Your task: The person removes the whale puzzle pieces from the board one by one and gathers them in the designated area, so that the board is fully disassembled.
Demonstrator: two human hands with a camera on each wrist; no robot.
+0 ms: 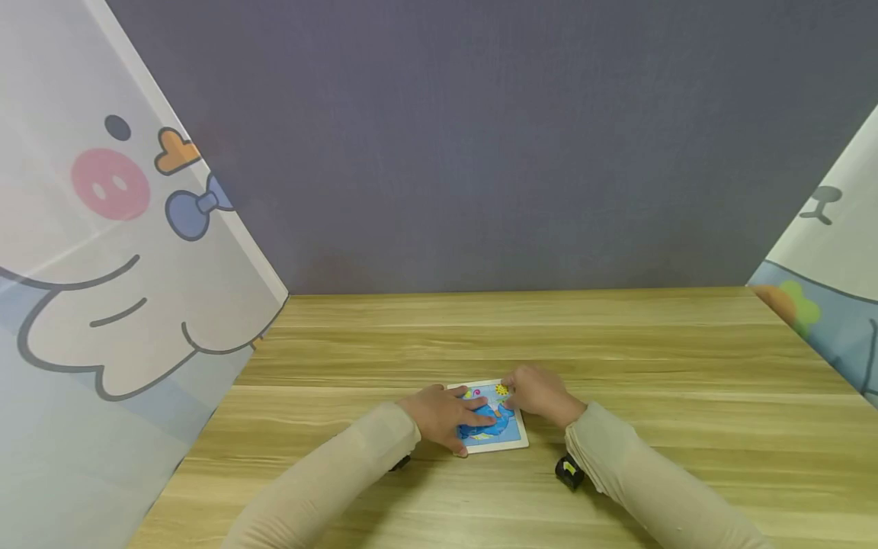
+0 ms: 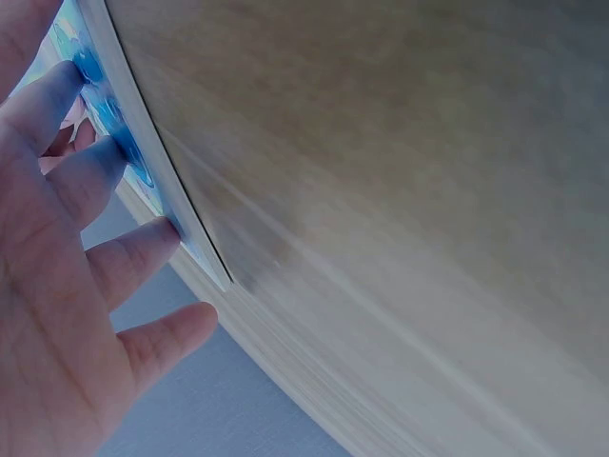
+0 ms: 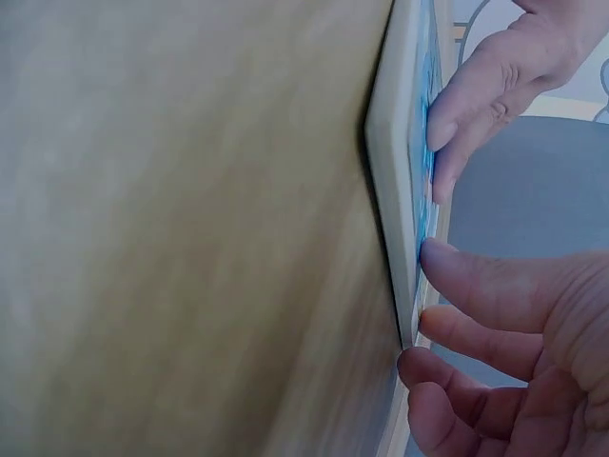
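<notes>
A small jigsaw puzzle [image 1: 513, 433] in a white frame lies flat on the wooden table, its picture showing a blue sea animal and a yellow sun. My left hand [image 1: 439, 415] rests over the picture's left part with its fingers spread. In the left wrist view the fingertips [image 2: 107, 157] touch the picture near the frame. At the upper right corner is my right hand [image 1: 542, 394]. Its thumb [image 3: 485, 286] and index fingertip touch the puzzle surface in the right wrist view, while the other fingers bend beside the frame [image 3: 392, 143]. Part of the picture is hidden under the hands.
The wooden table [image 1: 343, 351] extends around the puzzle, with a dark grey panel [image 1: 480, 152] behind it. Cartoon-printed white panels [image 1: 137, 267] stand at both sides. A small black device [image 1: 569, 473] sits at the right wrist.
</notes>
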